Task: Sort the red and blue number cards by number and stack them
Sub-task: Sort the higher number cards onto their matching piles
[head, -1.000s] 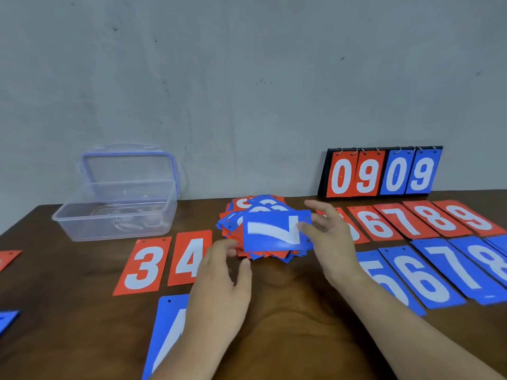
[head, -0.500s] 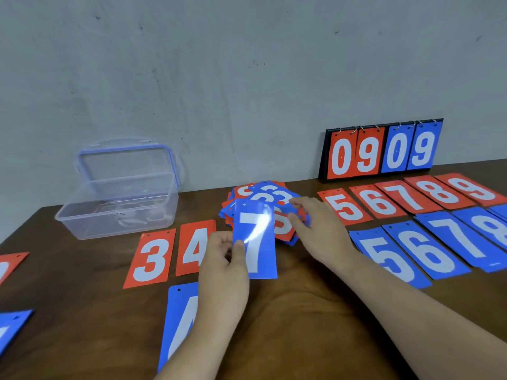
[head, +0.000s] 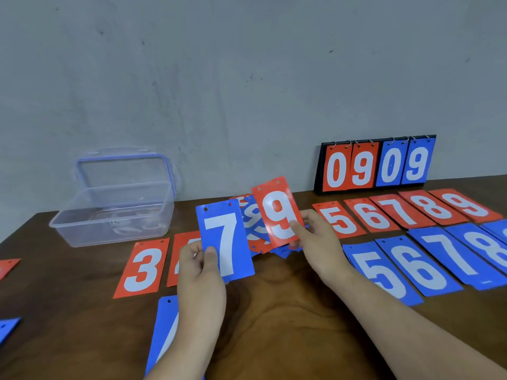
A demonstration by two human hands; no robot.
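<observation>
My left hand (head: 201, 272) pinches a blue 7 card (head: 225, 239) by its lower left corner and holds it upright above the table. My right hand (head: 315, 237) pinches a red 9 card (head: 277, 212), lifted off the mixed pile of red and blue cards (head: 253, 223) behind both held cards. Red cards 5 to 9 (head: 406, 212) lie in a row at the right, blue cards 5 to 8 (head: 428, 264) in a row in front of them. A red 3 (head: 142, 266) and a partly hidden red 4 (head: 182, 259) lie at the left.
A clear plastic box (head: 112, 212) with its lid raised stands at the back left. A flip scoreboard (head: 375, 164) reading 09 09 leans against the wall. A blue card (head: 164, 333) lies under my left forearm. Card corners show at the left edge (head: 8, 267).
My left hand has raised the blue 7 upright. My right hand has picked a red 9 out of the pile and lifted it.
</observation>
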